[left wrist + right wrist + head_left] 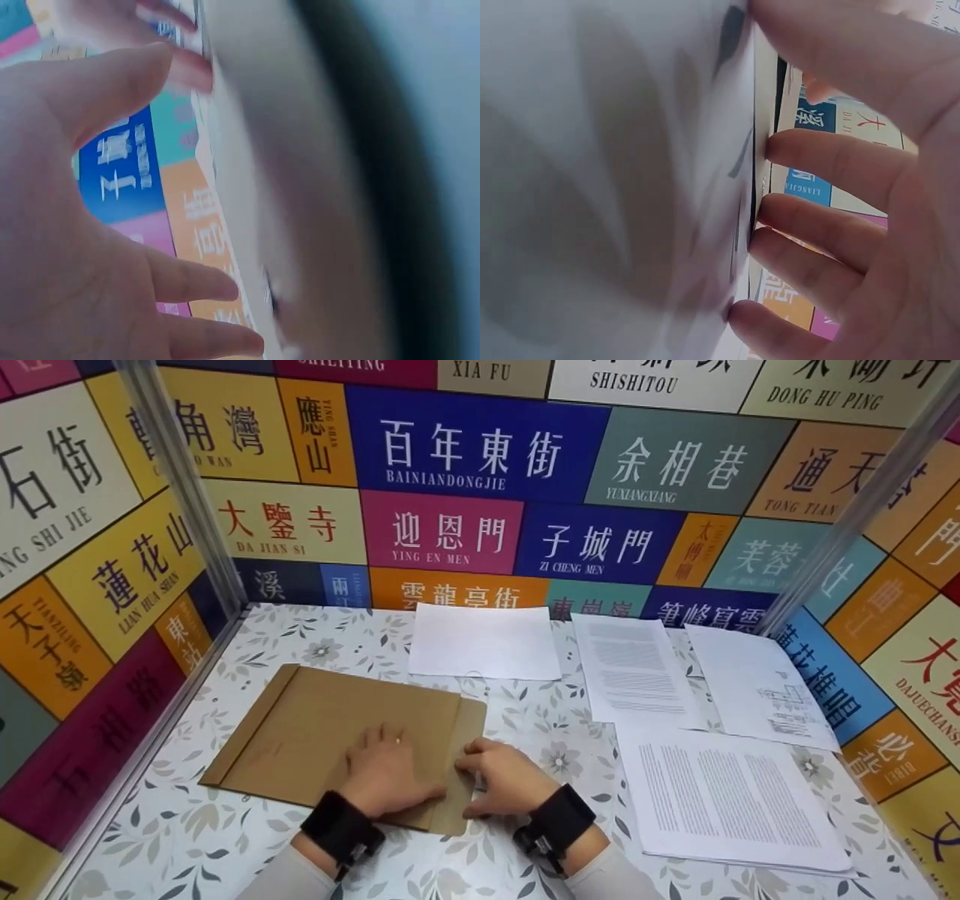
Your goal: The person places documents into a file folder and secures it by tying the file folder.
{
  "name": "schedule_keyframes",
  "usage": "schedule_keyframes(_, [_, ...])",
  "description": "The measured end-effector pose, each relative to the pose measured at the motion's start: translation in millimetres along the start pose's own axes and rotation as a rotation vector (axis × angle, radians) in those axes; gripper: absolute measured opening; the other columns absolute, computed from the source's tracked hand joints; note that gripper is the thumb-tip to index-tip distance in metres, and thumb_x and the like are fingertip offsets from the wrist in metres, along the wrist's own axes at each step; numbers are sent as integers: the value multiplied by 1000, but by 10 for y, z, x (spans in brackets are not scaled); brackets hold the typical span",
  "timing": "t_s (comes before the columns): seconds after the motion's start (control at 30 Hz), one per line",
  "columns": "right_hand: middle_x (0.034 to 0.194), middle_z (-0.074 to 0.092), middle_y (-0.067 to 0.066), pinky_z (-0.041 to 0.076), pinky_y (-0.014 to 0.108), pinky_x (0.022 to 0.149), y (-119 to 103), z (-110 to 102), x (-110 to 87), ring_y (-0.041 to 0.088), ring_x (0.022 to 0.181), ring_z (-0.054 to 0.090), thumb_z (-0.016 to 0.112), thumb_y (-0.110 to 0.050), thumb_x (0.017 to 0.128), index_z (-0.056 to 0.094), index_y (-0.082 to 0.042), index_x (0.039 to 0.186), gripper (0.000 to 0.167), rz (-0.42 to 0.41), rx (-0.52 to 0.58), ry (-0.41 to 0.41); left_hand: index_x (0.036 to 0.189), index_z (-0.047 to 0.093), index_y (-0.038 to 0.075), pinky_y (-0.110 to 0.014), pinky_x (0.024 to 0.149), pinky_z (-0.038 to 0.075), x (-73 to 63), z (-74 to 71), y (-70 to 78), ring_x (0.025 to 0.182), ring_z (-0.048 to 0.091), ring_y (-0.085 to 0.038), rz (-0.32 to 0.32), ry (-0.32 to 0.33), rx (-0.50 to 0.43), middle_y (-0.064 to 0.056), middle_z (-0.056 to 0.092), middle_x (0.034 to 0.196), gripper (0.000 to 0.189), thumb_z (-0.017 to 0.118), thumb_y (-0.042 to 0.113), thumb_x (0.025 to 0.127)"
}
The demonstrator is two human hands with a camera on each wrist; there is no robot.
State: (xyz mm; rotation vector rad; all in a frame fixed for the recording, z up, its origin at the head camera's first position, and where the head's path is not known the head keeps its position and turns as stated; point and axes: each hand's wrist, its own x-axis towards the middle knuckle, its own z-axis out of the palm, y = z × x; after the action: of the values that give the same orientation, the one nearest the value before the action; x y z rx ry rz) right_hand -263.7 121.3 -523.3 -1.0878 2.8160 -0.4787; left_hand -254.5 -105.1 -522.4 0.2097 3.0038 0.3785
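Note:
A brown kraft paper envelope (330, 727) lies flat on the table, angled, with its lighter flap (466, 765) folded out on the right. My left hand (386, 772) rests on the envelope's right part, its fingers spread and the thumb toward the flap. Beside the flap's outer edge, my right hand (510, 780) touches down with fingertips and thumb. The right wrist view shows those fingers (840, 172) fairly straight and apart, their tips at the flap and tabletop. The left wrist view shows the left palm (82, 262) over a blurred brown surface.
Printed sheets (735, 802) lie stacked at the right. Behind them are another text page (634, 667) and a sheet with a line drawing (757, 682). A blank white sheet (484, 641) sits at the back. Panels with colourful street-name signs (480, 442) enclose the flowered table (555, 847).

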Motion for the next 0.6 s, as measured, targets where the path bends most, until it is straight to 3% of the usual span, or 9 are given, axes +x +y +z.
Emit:
schedule_keyframes(0.17, [131,65,8,53,35,99,3,-11,5,23,110,65,96,-37,70,75,-10,126,66,2,-8,4,142,54,-2,-79,87,40,-38,46,83,131,39,-50,9,-4,1,-29,46,141,112,80,77,67])
schedule_keyframes(0.33, [129,65,7,53,35,99,7,-6,4,22,110,65,96,-38,69,75,-10,125,66,-11,-20,13,142,54,-3,-80,86,39,-81,39,153,132,39,-52,16,14,-11,-30,46,141,99,82,60,72])
schedule_keyframes(0.6, [126,63,6,54,35,95,0,6,19,20,105,64,95,-38,70,75,-10,124,64,0,-8,8,127,60,-5,-67,85,44,-186,37,338,118,44,-49,71,76,42,-26,54,126,71,80,40,76])
